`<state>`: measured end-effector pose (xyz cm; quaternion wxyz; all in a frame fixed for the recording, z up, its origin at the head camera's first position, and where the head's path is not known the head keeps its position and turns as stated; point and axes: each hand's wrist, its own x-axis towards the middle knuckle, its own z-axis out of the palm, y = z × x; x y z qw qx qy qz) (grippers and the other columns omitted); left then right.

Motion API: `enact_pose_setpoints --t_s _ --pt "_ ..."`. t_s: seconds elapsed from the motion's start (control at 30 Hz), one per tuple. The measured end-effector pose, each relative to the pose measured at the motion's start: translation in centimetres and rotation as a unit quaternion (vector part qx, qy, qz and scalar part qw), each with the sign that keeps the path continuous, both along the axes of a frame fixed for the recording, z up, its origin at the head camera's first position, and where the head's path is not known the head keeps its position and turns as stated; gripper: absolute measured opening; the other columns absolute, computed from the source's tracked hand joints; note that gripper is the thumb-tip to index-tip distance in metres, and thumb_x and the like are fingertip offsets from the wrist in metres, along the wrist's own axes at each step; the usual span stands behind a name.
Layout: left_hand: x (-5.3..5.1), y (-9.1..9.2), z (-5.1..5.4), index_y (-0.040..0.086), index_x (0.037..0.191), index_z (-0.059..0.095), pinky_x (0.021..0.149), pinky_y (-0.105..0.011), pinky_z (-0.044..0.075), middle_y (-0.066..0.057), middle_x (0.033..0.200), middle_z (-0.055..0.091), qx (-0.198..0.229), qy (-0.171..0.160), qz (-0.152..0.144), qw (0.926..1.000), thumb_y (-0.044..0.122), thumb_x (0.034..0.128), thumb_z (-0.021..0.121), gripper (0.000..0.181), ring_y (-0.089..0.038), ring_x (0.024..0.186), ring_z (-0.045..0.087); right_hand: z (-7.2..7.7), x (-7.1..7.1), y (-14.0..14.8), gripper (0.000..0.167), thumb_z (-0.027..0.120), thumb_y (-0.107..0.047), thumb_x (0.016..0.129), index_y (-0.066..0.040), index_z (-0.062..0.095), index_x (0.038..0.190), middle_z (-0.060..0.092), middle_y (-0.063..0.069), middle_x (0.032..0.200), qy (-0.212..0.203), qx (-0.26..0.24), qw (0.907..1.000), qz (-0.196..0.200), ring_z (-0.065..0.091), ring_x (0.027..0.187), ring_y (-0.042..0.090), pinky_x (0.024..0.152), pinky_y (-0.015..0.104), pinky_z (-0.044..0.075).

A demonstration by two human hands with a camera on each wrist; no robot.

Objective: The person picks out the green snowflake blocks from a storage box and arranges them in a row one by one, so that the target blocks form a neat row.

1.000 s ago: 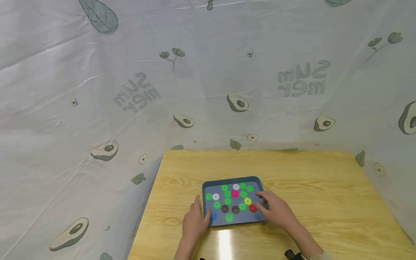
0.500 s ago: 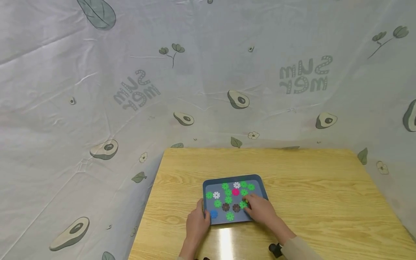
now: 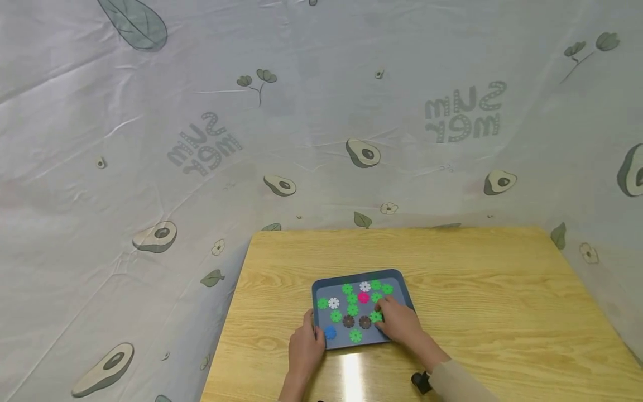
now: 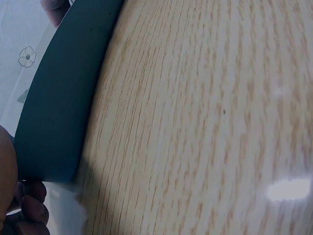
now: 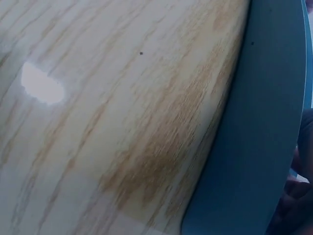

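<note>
A blue-grey tray (image 3: 356, 278) lies on the table with several flower-shaped plastic discs in it. My left hand (image 3: 306, 347) grips the tray's left edge near its front corner, thumb at the rim; the left wrist view shows curled fingers (image 4: 34, 209) at that corner. My right hand (image 3: 401, 322) reaches over the tray's right side, fingers bent down among the discs. By its fingertips lies a green disc (image 3: 375, 316); whether they pinch anything is hidden. Other discs include a pink disc (image 3: 363, 297), a blue disc (image 3: 330, 333) and a brown disc (image 3: 364, 322).
The wood-grain table (image 3: 477, 290) spreads round the tray. A pale printed sheet (image 3: 311, 123) hangs behind it and along the left. A black object (image 3: 421, 382) sits at the right wrist, by the sleeve.
My right hand has moved left and down into the tray, covering the yellow and red discs seen before. The left hand has settled closer on the tray's left edge.
</note>
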<state>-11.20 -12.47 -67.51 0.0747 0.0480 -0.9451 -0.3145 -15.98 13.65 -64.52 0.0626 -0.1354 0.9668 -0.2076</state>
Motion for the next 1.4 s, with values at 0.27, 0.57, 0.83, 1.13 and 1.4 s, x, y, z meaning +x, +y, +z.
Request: enact_pose_setpoints --t_s 0.27,0.57,0.83,1.13,1.4 --pt "0.0 -0.1 -0.2 0.002 0.141 0.057 0.047 -0.033 0.033 0.006 0.057 0.044 0.007 0.009 0.011 0.9999 0.01 0.0944 0.065 0.048 -0.012 0.049 0.04 0.2 -0.6 -0.2 0.019 0.083 -0.014 0.086 -0.018 0.067 0.094 0.058 -0.01 0.083 0.0 -0.07 0.9974 0.02 0.054 0.075 0.009 0.07 0.034 0.048" --pt "0.0 -0.2 -0.3 0.006 0.141 0.058 0.046 -0.036 0.035 -0.005 0.064 0.059 -0.021 0.005 0.027 0.9994 0.013 0.0945 0.066 0.048 -0.015 0.05 0.043 2.3 -2.6 1.0 0.008 0.074 -0.01 0.095 -0.009 0.071 0.103 0.063 -0.008 0.086 -0.019 -0.216 0.9762 -0.002 0.059 0.077 0.006 0.07 0.029 0.05" --pt "0.3 -0.3 -0.1 0.005 0.141 0.057 0.045 -0.035 0.034 -0.005 0.065 0.06 -0.027 -0.009 0.027 0.9992 0.014 0.0943 0.066 0.048 -0.014 0.05 0.042 3.1 -5.2 4.1 0.017 0.073 -0.013 0.098 -0.003 0.069 0.111 0.067 0.005 0.095 -0.004 -0.283 0.9548 -0.09 0.064 0.084 0.018 0.073 0.03 0.052" --pt "0.1 -0.1 0.0 0.006 0.141 0.057 0.045 -0.035 0.035 -0.004 0.064 0.059 -0.029 -0.006 0.02 0.9994 0.014 0.0945 0.066 0.048 -0.014 0.049 0.042 1.9 -7.4 8.0 0.029 0.068 -0.021 0.101 0.001 0.067 0.12 0.068 0.015 0.106 0.012 -0.301 0.9331 -0.196 0.068 0.096 0.029 0.077 0.032 0.052" --pt "0.1 0.1 -0.3 0.005 0.14 0.058 0.046 -0.035 0.036 -0.006 0.067 0.061 -0.032 -0.003 0.015 0.9994 0.013 0.0937 0.066 0.048 -0.013 0.05 0.044 -0.7 -7.8 10.1 0.03 0.069 -0.019 0.097 0.005 0.068 0.116 0.069 0.016 0.1 -0.01 -0.257 0.9339 -0.248 0.064 0.094 0.031 0.08 0.039 0.046"
